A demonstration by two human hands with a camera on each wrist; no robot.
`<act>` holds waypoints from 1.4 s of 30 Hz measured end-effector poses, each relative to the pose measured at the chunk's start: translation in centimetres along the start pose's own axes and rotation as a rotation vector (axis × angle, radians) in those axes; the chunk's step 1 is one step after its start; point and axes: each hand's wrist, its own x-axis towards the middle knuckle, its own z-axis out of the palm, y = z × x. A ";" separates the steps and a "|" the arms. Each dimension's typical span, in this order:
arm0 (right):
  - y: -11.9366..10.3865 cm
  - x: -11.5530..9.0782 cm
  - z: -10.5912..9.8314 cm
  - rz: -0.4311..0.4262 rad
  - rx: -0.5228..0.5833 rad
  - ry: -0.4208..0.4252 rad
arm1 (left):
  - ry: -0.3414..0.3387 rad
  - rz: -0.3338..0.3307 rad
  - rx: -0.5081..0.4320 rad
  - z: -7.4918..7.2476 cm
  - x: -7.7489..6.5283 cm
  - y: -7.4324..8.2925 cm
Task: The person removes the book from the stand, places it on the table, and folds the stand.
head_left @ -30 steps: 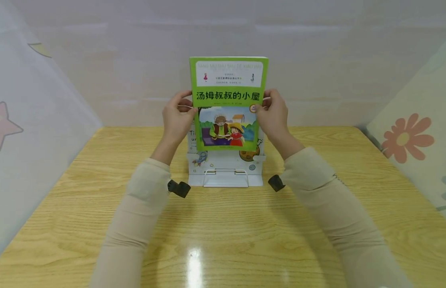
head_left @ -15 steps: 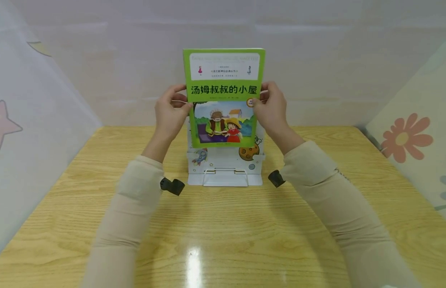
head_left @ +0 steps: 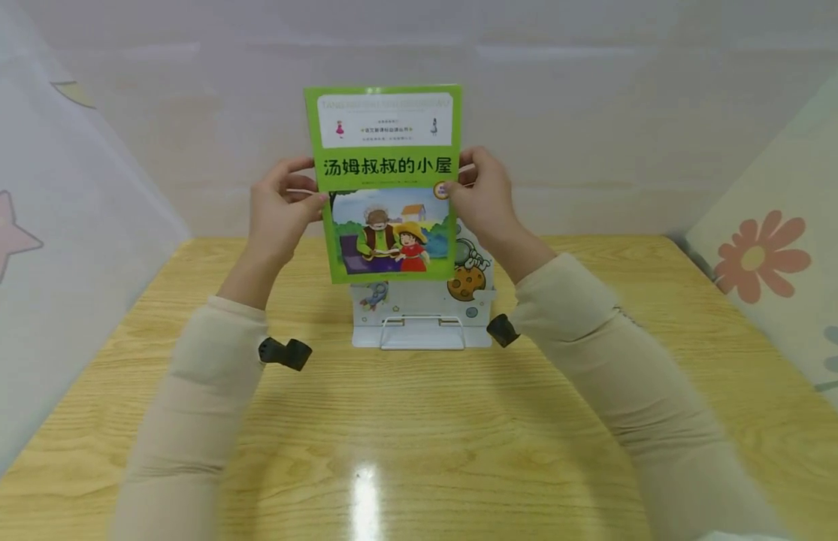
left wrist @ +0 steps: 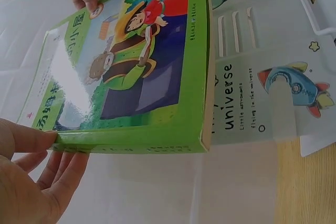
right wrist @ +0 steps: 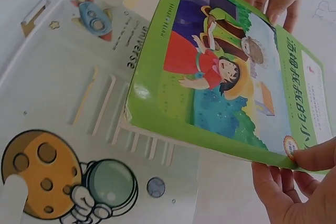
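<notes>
Pinched at both long edges, by left hand (head_left: 276, 214) at nine o'clock and right hand (head_left: 488, 199) at three, closed to the thickness of the green book (head_left: 385, 184). Held up off the table (head_left: 419, 436) between both, with long axis nearly twelve to six. Toward five o'clock, partly hidden behind the lower edge: the white stand (head_left: 422, 303), nearer to right hand than left. Unable to tell contact from gap there.
</notes>
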 end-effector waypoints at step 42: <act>-0.6 -1.8 9.2 0.036 0.203 -0.216 | -0.007 -0.138 -0.025 -10.4 -1.9 -1.8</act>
